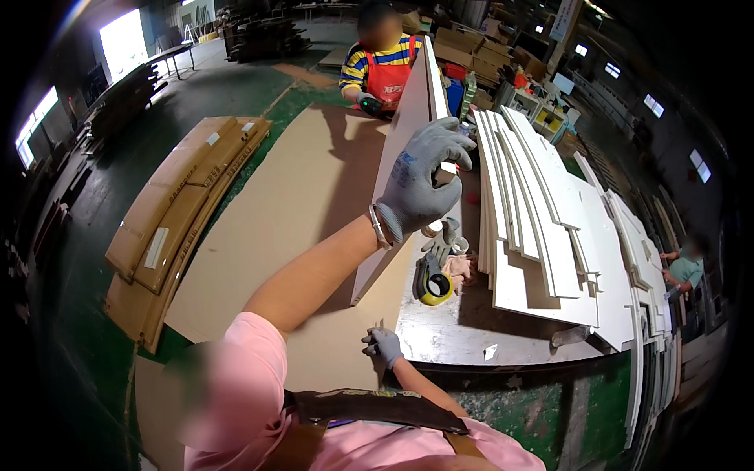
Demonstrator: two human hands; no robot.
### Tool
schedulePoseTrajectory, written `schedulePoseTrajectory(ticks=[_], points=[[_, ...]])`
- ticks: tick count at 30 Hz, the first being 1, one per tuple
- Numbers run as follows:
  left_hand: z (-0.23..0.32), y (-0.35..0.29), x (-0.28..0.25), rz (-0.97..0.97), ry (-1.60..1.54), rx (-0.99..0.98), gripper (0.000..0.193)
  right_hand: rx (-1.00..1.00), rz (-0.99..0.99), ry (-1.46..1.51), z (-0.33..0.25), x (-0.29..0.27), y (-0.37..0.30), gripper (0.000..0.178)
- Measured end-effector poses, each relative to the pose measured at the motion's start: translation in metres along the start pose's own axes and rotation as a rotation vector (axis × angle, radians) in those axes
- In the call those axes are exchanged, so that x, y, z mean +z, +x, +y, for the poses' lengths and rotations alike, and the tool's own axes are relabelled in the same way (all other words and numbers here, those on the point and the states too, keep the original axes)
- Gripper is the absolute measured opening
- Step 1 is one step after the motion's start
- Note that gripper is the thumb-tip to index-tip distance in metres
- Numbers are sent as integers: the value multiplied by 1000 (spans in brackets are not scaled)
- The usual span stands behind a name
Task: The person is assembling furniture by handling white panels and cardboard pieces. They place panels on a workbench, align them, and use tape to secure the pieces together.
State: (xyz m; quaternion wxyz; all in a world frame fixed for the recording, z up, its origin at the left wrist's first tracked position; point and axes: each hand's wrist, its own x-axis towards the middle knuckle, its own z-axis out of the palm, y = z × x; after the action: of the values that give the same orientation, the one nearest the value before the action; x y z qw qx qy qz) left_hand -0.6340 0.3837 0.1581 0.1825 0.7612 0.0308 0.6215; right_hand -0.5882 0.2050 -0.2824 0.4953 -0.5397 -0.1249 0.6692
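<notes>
A long panel with a white edge stands upright on a wide tan sheet, reaching away from me. At its near upper edge my left hand, in a grey glove, is curled over the panel, thumb and fingers on either side of the edge. Lower down, close to my body, my right hand, also gloved, hovers at the sheet's near right edge. Its fingers are drawn together, and a small thin thing sticks up from them, too small to name.
On the metal table to the right lie a tape roll in a dispenser, a spare glove and a pink rag. White panels are stacked beyond. Cardboard packs lie left. A co-worker stands at the panel's far end.
</notes>
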Motion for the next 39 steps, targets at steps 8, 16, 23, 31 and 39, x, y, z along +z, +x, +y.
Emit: schedulePoseTrajectory(ticks=[8, 16, 23, 31, 39], points=[[-4, 0, 6, -11, -8, -9, 17, -24, -9, -46, 2, -4, 2, 23], [1, 2, 6, -21, -21, -12, 18, 3, -36, -4, 1, -6, 4, 20], [-5, -1, 10, 25, -41, 29, 18, 14, -47, -40, 6, -10, 6, 21], [-19, -5, -28, 26, -85, 20, 25, -51, 28, -124, 1, -6, 7, 26], [-40, -57, -177, 358, 130, -283, 31, 4, 0, -43, 9, -11, 8, 30]])
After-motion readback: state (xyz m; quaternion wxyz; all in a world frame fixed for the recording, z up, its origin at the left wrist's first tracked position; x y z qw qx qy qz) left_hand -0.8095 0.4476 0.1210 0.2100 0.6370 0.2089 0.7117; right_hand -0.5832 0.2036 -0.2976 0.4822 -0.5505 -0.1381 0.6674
